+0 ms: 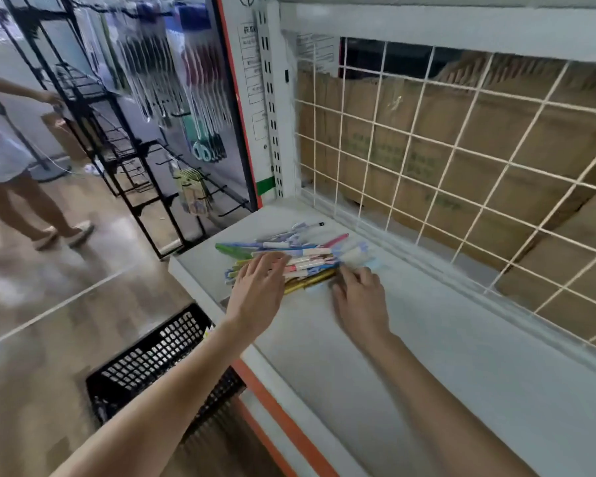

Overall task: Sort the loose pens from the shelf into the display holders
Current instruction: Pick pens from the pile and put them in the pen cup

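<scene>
Head camera view, looking down at a white shelf (427, 356) with an orange front edge. A loose pile of pens (289, 258) in many colours lies near the shelf's left end. Both bare hands reach into the pile. Left hand (258, 287) lies flat over the pile's left side, its grip spread, fingers straight and resting on the pens. Right hand (358, 290) sits at the pile's right edge with fingers bent down toward a gold pen (307, 282); blur hides whether this grip pinches anything. Behind the shelf stands a white wire grid (461, 160), with brown cardboard boxes (496, 139) behind it. A black plastic crate (152, 363) sits on the wooden floor below the shelf's left end. Farther left, another person (11, 160) stands by black wire racks (117, 139).
</scene>
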Motion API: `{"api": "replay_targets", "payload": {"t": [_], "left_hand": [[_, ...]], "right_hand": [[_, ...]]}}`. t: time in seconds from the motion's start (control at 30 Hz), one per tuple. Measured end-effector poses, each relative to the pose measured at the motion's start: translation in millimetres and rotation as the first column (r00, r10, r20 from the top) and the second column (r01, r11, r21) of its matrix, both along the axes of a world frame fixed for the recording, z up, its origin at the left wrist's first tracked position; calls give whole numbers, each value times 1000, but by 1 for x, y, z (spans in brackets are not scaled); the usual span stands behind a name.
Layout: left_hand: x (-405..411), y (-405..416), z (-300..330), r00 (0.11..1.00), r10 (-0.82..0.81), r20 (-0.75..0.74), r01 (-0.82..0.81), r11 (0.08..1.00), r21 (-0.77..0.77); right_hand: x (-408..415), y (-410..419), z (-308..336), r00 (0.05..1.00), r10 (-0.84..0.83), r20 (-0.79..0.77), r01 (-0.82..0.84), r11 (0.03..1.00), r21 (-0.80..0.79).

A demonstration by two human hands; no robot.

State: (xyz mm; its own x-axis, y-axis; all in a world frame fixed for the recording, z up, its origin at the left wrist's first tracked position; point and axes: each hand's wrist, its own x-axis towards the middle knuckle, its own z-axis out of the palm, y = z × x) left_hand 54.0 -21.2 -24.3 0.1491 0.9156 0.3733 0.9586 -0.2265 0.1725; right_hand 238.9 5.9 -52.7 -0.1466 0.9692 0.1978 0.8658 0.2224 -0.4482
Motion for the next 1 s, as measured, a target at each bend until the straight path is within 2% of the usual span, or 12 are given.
{"api": "replay_targets", "payload": {"t": [0.2, 0.37, 0.5, 0.6, 0.67, 0.77, 0.87, 1.0], "left_hand": [[-13, 23, -7, 995, -92, -42, 94, 995, 40], [-18, 27, -4, 987, -160, -20, 160, 987, -30], [-19, 32, -1, 975, -220, -25, 217, 972, -89], [-17, 34, 2, 961, -275, -41, 271, 959, -83], [-12, 32, 12, 952, -301, -49, 296, 951, -86], [-8, 28, 21, 964, -243, 104, 258, 952, -167], [-12, 30, 15, 963, -140, 229, 183, 966, -180], [-11, 28, 14, 880, -106, 463, 201, 966, -162]], "right_hand": [[-6, 8, -12, 997, -66, 44, 61, 992, 107], [-4, 5, -12, 997, -70, 28, 65, 984, 165], [-3, 2, -9, 996, -78, -30, 81, 988, 132], [-3, -4, -3, 989, -111, -101, 111, 994, -11], [-3, -10, -1, 975, -137, -175, 134, 990, -33], [-2, -19, 3, 902, -225, -369, 187, 973, -136], [1, -31, 12, 752, -285, -594, 240, 958, -157], [4, -46, 24, 627, -292, -723, 226, 956, -190]]}}
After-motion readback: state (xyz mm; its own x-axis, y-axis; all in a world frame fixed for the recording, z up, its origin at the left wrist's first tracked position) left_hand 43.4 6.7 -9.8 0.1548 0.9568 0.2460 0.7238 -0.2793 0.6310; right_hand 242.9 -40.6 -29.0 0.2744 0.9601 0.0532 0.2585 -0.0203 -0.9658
